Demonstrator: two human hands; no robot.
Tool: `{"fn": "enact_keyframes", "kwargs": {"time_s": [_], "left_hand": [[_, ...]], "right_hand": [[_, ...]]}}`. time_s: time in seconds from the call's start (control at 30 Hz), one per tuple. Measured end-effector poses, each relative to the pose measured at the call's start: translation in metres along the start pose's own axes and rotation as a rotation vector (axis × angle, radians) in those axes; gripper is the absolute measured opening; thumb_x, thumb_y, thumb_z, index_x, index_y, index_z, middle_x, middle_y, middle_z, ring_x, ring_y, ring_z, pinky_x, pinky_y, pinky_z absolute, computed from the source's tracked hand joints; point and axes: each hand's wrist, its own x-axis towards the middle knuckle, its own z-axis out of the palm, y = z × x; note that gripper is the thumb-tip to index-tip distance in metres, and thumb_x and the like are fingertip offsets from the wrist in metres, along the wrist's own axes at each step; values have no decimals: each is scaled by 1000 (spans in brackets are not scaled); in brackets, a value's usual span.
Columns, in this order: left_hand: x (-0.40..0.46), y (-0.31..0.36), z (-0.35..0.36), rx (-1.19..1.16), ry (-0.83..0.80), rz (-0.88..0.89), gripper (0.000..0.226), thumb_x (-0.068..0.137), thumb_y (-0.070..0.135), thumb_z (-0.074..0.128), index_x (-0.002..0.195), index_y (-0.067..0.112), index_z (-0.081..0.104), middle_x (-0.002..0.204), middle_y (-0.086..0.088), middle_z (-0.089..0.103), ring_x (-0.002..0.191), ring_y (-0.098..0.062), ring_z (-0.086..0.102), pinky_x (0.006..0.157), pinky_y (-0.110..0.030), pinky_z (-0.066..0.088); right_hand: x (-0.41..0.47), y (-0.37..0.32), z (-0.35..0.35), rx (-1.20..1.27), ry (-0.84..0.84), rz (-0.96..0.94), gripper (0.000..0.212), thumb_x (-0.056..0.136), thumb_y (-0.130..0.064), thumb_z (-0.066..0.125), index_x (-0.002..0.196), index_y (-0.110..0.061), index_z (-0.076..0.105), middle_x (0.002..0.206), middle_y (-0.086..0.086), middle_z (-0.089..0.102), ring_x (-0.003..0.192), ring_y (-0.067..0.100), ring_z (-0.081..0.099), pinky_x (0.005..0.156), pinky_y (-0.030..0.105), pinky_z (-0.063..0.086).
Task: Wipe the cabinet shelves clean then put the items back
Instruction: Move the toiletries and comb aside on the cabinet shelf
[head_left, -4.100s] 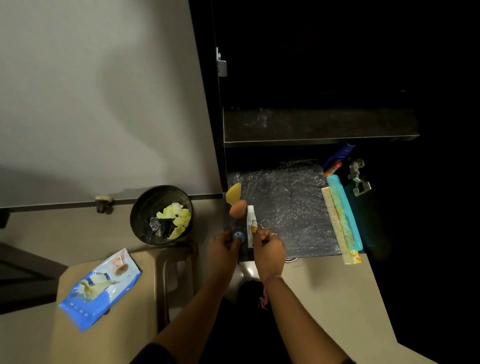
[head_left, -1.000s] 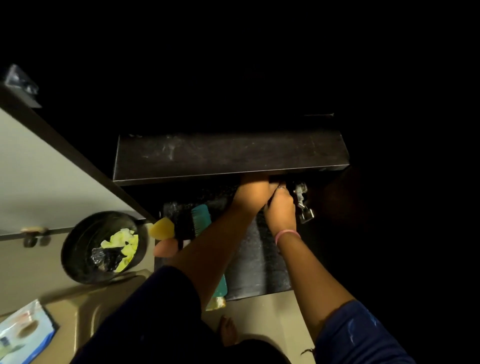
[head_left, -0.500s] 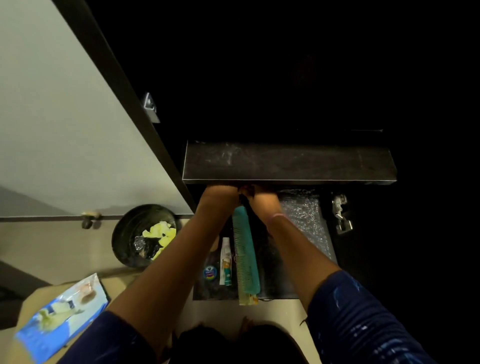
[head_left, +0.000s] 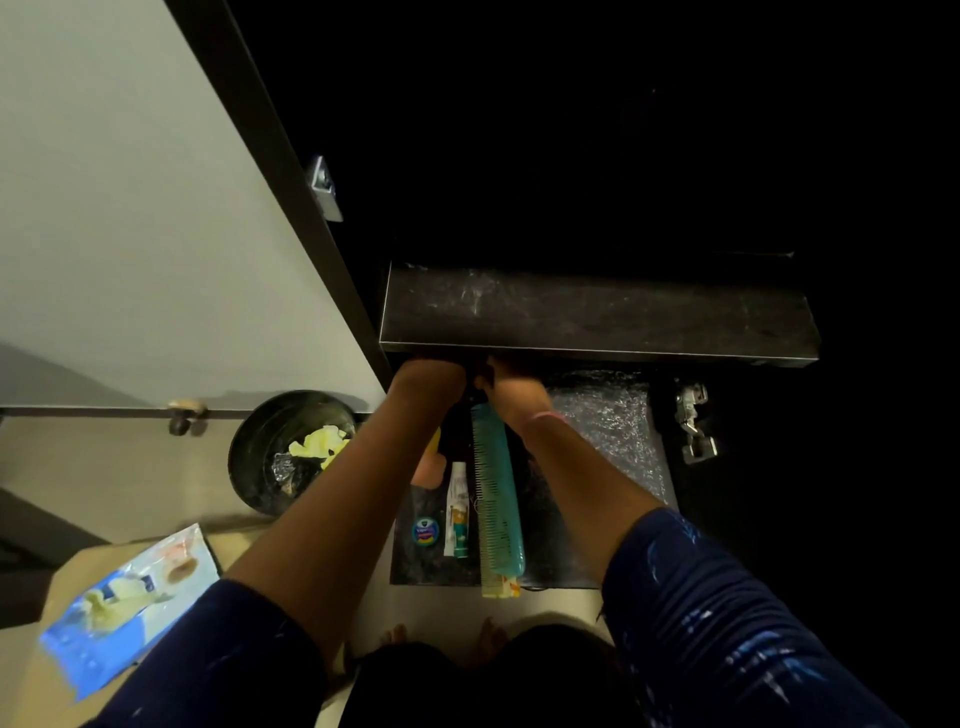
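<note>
On the lower shelf (head_left: 613, 441), near its front edge, lie a small round tin (head_left: 425, 530), a tube (head_left: 457, 510) and a teal comb (head_left: 497, 499). At its far end, both the left hand (head_left: 434, 375) and right hand (head_left: 511, 382) reach under the upper shelf (head_left: 597, 312); their fingers are hidden, grip unknowable.
</note>
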Motion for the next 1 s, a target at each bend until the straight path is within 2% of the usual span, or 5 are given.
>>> {"fn": "enact_keyframes", "kwargs": {"time_s": [0.23, 0.5, 0.63, 0.8, 1.0], "left_hand": [[3, 1, 0, -115, -56, -6, 29, 96, 19, 45, 121, 5, 50, 123, -16, 55, 114, -28, 53, 104, -41, 41], [-6, 3, -1, 131, 11, 59, 33, 96, 19, 47, 126, 7, 50, 130, -15, 52, 120, -30, 50, 104, -39, 41], [-10, 2, -2, 138, 26, 61, 27, 94, 18, 50, 116, 5, 57, 102, -10, 57, 105, -26, 57, 95, -35, 46], [-20, 1, -3, 70, 108, 94, 26, 96, 21, 46, 112, 4, 57, 104, -13, 58, 99, -26, 56, 87, -33, 44], [-45, -6, -3, -62, 273, 169, 21, 89, 16, 59, 106, 4, 58, 106, -13, 60, 99, -25, 60, 83, -30, 47]], "right_hand": [[0, -1, 1, 39, -21, 74, 27, 99, -26, 39, 120, -11, 48, 114, 17, 57, 96, 29, 58, 81, 37, 49], [-5, 2, -5, -52, 35, 28, 24, 98, -16, 40, 116, -6, 52, 111, 20, 58, 95, 35, 59, 84, 42, 51], [-13, 8, -8, -42, 74, 20, 20, 95, -11, 43, 108, -5, 56, 99, 18, 61, 76, 26, 53, 66, 33, 42], [-26, 11, -14, -15, 125, 2, 29, 91, -9, 52, 120, -6, 56, 111, 20, 63, 99, 37, 60, 84, 38, 49], [-52, 12, -23, 108, 280, -3, 33, 88, -7, 57, 121, -5, 58, 117, 18, 63, 110, 33, 59, 97, 35, 47]]}}
